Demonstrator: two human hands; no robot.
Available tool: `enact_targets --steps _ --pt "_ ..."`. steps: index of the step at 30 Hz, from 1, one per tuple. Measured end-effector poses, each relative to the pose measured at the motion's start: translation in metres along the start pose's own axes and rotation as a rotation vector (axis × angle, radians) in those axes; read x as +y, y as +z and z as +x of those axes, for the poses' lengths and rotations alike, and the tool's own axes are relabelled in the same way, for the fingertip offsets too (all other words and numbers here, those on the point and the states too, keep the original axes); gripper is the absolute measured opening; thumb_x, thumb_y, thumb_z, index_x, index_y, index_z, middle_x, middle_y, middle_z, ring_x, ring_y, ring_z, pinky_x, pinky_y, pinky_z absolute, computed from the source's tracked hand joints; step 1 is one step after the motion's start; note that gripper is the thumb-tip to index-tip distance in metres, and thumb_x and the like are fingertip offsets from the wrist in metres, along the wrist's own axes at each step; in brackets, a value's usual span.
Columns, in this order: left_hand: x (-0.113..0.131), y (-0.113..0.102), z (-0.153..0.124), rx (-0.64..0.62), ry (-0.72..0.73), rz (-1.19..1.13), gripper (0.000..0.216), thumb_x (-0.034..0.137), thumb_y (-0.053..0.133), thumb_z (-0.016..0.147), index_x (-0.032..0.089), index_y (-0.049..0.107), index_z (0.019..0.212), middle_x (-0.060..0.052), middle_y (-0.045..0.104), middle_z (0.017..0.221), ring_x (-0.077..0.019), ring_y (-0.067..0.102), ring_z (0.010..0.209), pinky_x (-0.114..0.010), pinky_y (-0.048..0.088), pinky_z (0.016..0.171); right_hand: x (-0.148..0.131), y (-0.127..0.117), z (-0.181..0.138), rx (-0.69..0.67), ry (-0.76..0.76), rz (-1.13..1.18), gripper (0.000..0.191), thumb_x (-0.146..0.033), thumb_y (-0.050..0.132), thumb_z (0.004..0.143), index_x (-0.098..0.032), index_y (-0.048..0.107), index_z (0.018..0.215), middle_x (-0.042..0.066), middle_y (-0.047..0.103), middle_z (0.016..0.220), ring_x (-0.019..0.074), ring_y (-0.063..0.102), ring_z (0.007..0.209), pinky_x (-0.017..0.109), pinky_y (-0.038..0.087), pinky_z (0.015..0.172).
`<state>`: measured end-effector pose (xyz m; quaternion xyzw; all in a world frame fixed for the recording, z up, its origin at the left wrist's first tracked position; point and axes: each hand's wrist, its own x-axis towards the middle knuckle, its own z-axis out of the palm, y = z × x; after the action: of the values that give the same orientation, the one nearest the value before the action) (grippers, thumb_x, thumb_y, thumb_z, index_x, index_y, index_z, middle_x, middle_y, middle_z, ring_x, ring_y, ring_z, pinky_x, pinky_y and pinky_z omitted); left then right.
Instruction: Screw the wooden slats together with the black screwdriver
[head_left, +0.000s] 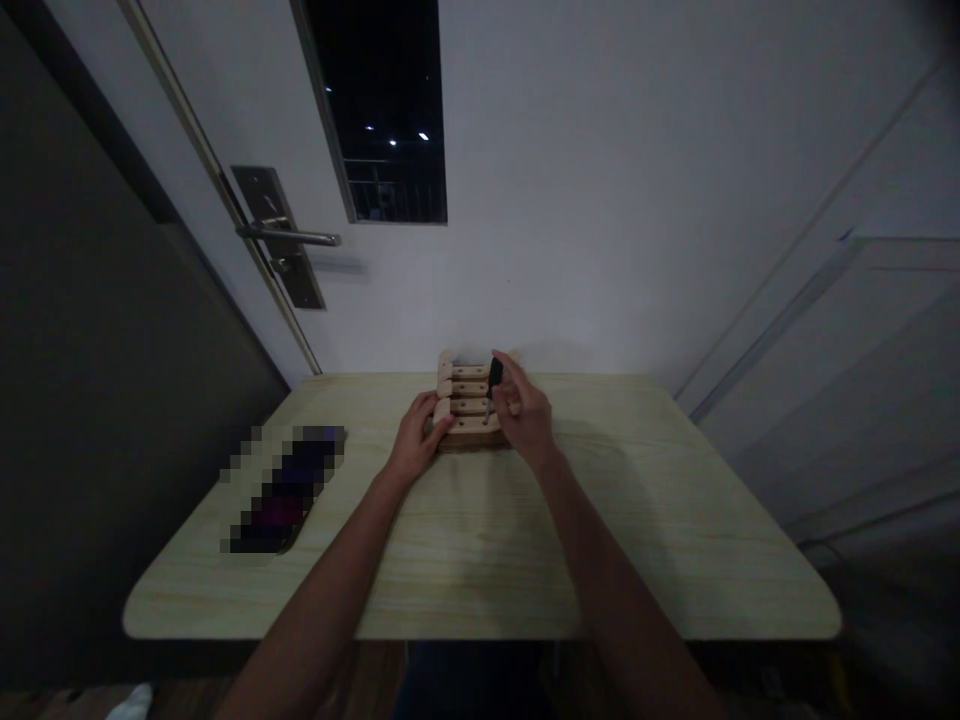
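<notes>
A small slatted wooden piece (469,425), pale, with rounded ends and dark holes along its bars, lies at the far middle of the table. My left hand (416,435) is closed round its near left corner, the thumb on top. Above the right part of the bars, my right hand (527,415) pinches the black handle of a small screwdriver (496,374). The tool stands nearly upright, and its thin metal shaft reaches down to the nearest bar, by a hole. Its tip is too small to make out. My right fingers cover the wooden piece's right end.
The pale wood-grain table (675,520) has rounded front corners and meets a white door (562,200) behind. A dark, pixelated flat object (289,490) lies on the table's left side. The door carries a metal lever handle (292,236) and a narrow dark window (386,110).
</notes>
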<state>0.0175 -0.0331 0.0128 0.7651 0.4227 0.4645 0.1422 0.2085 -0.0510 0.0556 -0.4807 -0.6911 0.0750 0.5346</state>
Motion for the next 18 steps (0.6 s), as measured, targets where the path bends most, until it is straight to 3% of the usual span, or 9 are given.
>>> enact_targets --steps 2,5,14,18 --pt "-0.0003 -0.0002 0.0 0.002 0.014 -0.004 0.033 0.04 0.047 0.088 0.018 0.059 0.109 -0.01 0.058 0.114 -0.0223 0.054 0.108 -0.038 0.044 0.097 0.0007 -0.0026 0.0001 -0.024 -0.025 0.046 0.042 -0.031 0.043 0.09 -0.03 0.045 0.132 0.003 0.064 0.118 0.0169 0.064 0.089 0.033 0.052 0.082" --pt "-0.0008 -0.0004 -0.0003 0.005 0.03 -0.01 0.032 0.04 0.047 0.088 0.018 0.058 0.109 -0.01 0.057 0.114 -0.0217 0.054 0.108 -0.036 0.044 0.097 0.0026 -0.0051 0.0008 -0.072 -0.026 0.099 0.042 -0.03 0.042 0.091 -0.03 0.044 0.133 0.003 0.062 0.122 0.0181 0.064 0.097 0.035 0.052 0.086" --pt "0.0008 -0.0007 0.0 -0.01 -0.003 -0.006 0.031 0.04 0.047 0.088 0.018 0.059 0.106 -0.01 0.058 0.113 -0.0226 0.054 0.107 -0.039 0.044 0.097 0.004 -0.0013 0.0012 -0.06 -0.003 0.096 0.039 -0.032 0.048 0.089 -0.032 0.049 0.128 0.001 0.067 0.101 0.0155 0.064 0.082 0.031 0.054 0.078" --pt "0.0023 -0.0012 0.0001 -0.012 0.004 -0.02 0.031 0.041 0.047 0.088 0.018 0.059 0.106 -0.011 0.057 0.113 -0.0222 0.054 0.107 -0.038 0.044 0.097 0.0025 -0.0005 0.0009 -0.033 0.001 0.053 0.039 -0.034 0.052 0.088 -0.032 0.05 0.127 0.002 0.067 0.104 0.0156 0.063 0.077 0.032 0.054 0.076"
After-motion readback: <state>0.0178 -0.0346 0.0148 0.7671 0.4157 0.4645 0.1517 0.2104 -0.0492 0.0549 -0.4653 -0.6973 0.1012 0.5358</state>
